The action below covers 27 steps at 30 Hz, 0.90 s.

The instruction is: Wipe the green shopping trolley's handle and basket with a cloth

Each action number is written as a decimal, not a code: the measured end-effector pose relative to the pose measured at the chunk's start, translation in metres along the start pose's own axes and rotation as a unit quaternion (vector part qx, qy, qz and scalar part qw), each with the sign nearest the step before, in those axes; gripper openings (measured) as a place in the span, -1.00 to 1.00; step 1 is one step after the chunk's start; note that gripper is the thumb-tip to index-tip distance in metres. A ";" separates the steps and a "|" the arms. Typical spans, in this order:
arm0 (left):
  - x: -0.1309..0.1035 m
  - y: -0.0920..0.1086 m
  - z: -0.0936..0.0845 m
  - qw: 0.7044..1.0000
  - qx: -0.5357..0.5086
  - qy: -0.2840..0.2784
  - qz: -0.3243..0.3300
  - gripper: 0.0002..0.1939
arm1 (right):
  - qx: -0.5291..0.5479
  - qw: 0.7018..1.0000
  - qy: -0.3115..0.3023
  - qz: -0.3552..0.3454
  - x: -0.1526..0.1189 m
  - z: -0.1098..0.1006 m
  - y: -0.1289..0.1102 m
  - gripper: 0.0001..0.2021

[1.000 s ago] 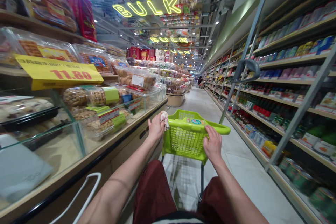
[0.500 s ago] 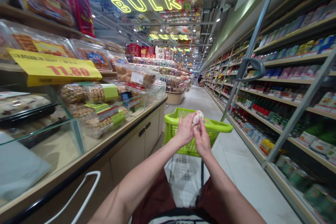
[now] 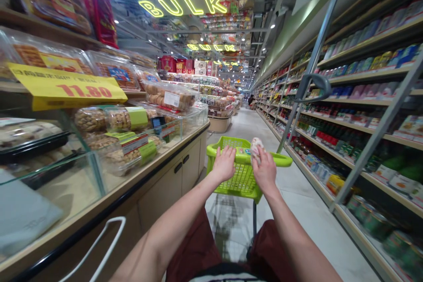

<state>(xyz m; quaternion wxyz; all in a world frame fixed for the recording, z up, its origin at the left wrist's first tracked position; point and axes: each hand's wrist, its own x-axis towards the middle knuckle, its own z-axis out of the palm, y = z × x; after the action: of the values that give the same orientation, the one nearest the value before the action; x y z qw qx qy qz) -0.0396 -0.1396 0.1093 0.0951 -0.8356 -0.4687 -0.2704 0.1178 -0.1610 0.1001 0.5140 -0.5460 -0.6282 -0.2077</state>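
My right hand (image 3: 265, 171) is closed on a crumpled white cloth or wipe with pinkish patches (image 3: 256, 146); I cannot make out which it is. The hand is at the right part of the near rim of a lime-green shopping cart (image 3: 243, 180). My left hand (image 3: 225, 164) is over the left part of that rim, palm down with fingers stretched forward and slightly apart, holding nothing. Whether its fingertips touch the rim I cannot tell.
On my left runs a glass-edged counter (image 3: 158, 152) stacked with clear boxes of baked snacks (image 3: 132, 150) and a yellow price sign (image 3: 69, 86). Shelves of cans and packets (image 3: 363, 128) line the right, with a metal post (image 3: 319, 59) in front. A tiled aisle (image 3: 249, 119) leads ahead.
My hands were together on the crumpled white thing over the cart. They have parted: the left moved left and let go, the right moved right with it.
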 end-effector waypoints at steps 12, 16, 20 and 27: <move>-0.004 -0.014 0.006 0.999 0.023 0.022 0.031 -0.35 | -0.040 0.988 -0.054 -0.138 -0.003 0.029 0.008 -0.60; -0.005 -0.014 0.006 0.999 0.023 0.021 0.033 -0.36 | -0.054 0.996 -0.015 -0.075 -0.004 0.016 0.045 -0.57; -0.006 -0.011 0.008 0.999 0.022 0.025 0.024 -0.35 | -0.055 0.997 0.045 0.006 -0.003 0.004 0.068 -0.55; -0.005 -0.009 0.011 0.999 0.026 0.038 0.023 -0.35 | 0.002 0.998 -0.005 -0.057 -0.015 0.016 0.019 -0.54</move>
<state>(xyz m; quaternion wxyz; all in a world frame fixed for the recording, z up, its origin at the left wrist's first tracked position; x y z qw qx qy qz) -0.0457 -0.1338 0.0967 0.1411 -0.8323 -0.4523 -0.2876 0.1265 -0.1489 0.0746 0.4992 -0.5094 -0.6613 -0.2323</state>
